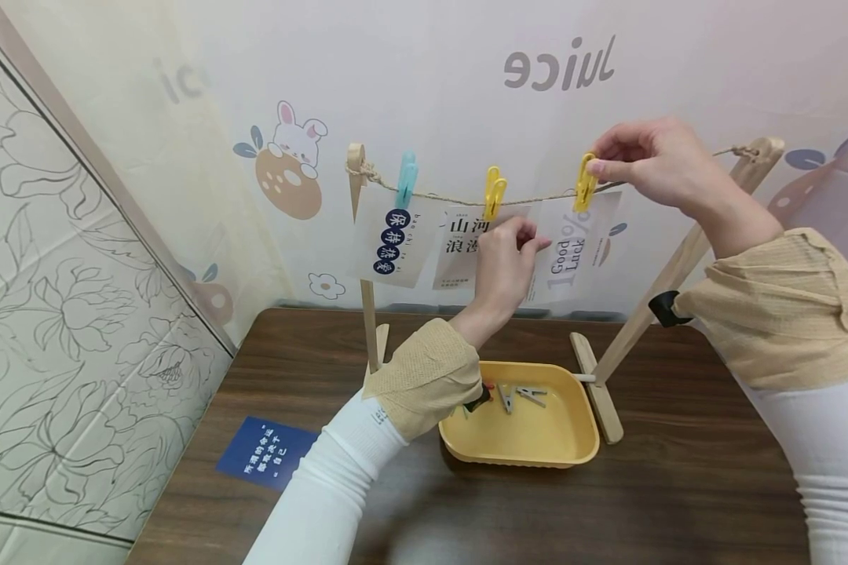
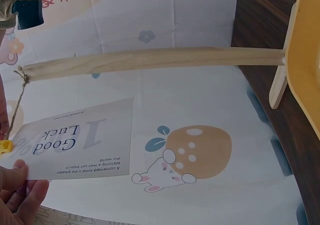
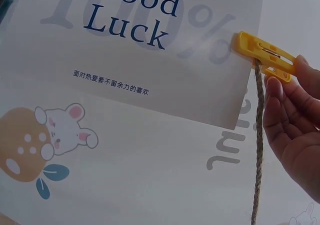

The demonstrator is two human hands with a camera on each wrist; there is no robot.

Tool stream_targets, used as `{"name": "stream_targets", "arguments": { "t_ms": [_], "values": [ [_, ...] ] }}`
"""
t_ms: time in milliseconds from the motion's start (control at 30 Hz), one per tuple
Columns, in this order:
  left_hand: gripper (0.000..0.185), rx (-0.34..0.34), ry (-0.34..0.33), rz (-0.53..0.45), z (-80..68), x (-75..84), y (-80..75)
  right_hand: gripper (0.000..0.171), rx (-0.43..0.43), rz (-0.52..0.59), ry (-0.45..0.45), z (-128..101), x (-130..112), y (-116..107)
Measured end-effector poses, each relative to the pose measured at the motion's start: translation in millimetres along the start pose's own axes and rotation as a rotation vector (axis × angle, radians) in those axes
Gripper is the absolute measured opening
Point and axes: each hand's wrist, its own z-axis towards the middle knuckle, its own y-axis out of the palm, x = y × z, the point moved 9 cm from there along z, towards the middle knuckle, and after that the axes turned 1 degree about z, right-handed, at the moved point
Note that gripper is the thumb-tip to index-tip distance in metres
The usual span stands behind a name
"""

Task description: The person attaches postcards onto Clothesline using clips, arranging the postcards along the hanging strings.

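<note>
With thumb and fingers, my right hand [image 1: 667, 169] pinches a yellow clothespin [image 1: 585, 184] on the twine line [image 1: 544, 200]. In the right wrist view the clothespin's jaws sit over the twine and the edge of a white "Good Luck" card [image 3: 150, 60]. My left hand [image 1: 503, 267] holds that card near its left edge; the left wrist view shows the thumb [image 2: 14, 175] over the card's edge, the fingertips behind partly hidden. Left along the line, another yellow clothespin [image 1: 493, 196] holds a printed card [image 1: 455, 263], partly behind my left hand. A teal clothespin [image 1: 406, 180] holds a third card [image 1: 389, 243].
Wooden posts [image 1: 685, 259] with feet carry the twine at both ends. Beneath it, a yellow basin [image 1: 537, 447] holds grey clothespins [image 1: 530, 395] and something small and red, partly covered by my left wrist. A blue card [image 1: 265, 453] lies on the brown table [image 1: 643, 502].
</note>
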Motion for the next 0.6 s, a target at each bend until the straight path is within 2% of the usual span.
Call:
{"name": "stream_targets", "arguments": {
  "t_ms": [333,600],
  "values": [
    [0.009,-0.003,-0.014,0.002,-0.1,-1.9,-0.1,0.028,-0.023,-0.007,-0.019,-1.7,-0.5,1.6],
    [0.013,-0.010,-0.012,-0.005,-1.8,-3.1,0.3,0.041,-0.043,-0.027,0.020,-2.7,2.8,2.8]
  ]
}}
